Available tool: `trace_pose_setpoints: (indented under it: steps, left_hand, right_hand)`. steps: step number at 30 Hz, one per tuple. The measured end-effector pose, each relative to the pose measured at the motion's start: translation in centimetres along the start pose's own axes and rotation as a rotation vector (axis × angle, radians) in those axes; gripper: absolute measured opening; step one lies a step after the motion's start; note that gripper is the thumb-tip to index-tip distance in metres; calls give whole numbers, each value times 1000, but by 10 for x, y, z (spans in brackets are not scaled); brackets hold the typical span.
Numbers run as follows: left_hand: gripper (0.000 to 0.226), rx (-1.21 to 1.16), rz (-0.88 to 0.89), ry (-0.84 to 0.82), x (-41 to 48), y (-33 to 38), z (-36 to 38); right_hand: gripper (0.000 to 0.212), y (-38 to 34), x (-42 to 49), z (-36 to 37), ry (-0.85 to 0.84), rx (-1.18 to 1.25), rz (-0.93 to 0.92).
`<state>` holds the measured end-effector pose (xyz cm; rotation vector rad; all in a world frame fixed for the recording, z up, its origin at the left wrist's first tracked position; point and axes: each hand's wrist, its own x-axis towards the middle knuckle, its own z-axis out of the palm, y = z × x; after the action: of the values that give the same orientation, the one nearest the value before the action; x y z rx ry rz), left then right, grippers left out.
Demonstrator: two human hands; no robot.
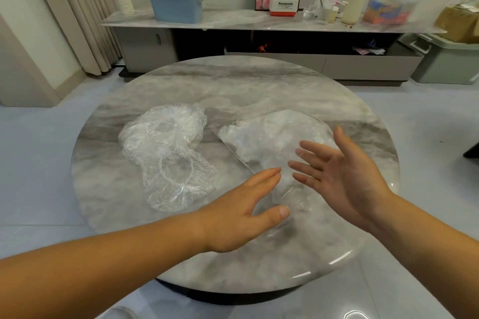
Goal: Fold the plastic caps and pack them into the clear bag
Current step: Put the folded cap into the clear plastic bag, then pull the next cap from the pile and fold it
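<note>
While the left hand (241, 212) and the right hand (342, 171) are held spread and empty over the clear bag (272, 134) right of centre, a fresh cap is judged due: one must be taken from the plastic caps (168, 153) left of centre and folded. The bag's mouth cannot be made out.

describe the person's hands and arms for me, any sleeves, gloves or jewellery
Both are bare. The left hand and the right hand wear no gloves, and no ring, watch or bracelet shows at finger or wrist. No sleeve comes into view up to the edge of the picture. The nails that show are short and unpainted.
</note>
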<state>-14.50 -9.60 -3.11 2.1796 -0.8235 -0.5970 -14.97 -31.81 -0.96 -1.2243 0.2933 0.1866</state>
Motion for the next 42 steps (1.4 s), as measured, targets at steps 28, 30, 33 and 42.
trace_pose_setpoints:
  steps: [28, 30, 33, 42]
  left_hand:
    - [58, 696, -201, 200, -91, -118, -37]
    - [66, 671, -162, 170, -96, -120, -35]
    - [60, 643, 2, 64, -99, -114, -31]
    - [48, 532, 205, 54, -104, -112, -29]
  right_hand:
    - [72, 75, -6, 81, -499, -1352, -269]
    - [81, 84, 5, 78, -517, -1445, -329]
    - [88, 91, 13, 74, -561, -1578, -445]
    - [67, 95, -6, 45, -605, -1612, -541]
